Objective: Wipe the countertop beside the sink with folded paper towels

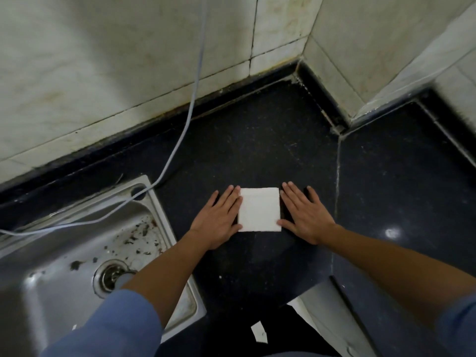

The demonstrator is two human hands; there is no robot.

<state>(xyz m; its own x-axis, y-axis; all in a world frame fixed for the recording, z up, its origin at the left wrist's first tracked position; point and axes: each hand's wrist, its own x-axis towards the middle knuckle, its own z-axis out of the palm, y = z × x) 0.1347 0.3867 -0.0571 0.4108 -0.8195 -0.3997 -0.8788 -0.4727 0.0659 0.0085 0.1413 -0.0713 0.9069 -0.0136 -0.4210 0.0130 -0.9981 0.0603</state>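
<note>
The folded paper towel (259, 209) lies flat on the dark speckled bench (257, 140), a neat white square just to the right of the sink (164, 228) and well in from the wall. My hands lie on either side of it, palms down on the bench. My left hand (219, 222) is open, its fingers straight and close together, with the forefinger along the towel's left edge and the thumb at its near left corner. My right hand (306, 217) is open too, fingers stretched flat and a little spread. Its forefinger runs beside the towel's right edge and its thumb reaches in to the near right corner. Neither hand curls round the towel; they only frame it and touch its edges. Both my forearms are bare, with blue sleeves (108, 328) pushed up near the elbows. The steel sink sits at my left, dark specks of debris scattered across its basin, and my left forearm crosses over part of the round drain (109, 276). A pale cord (190, 104) hangs down the stained tiled wall (103, 60), reaches the bench at the sink's far corner and trails off across the rim to the left. A thin pale seam (337, 176) runs through the bench to the right of my right hand. Down by the bench's front edge a small white scrap (258, 332) lies on the dark floor.
</note>
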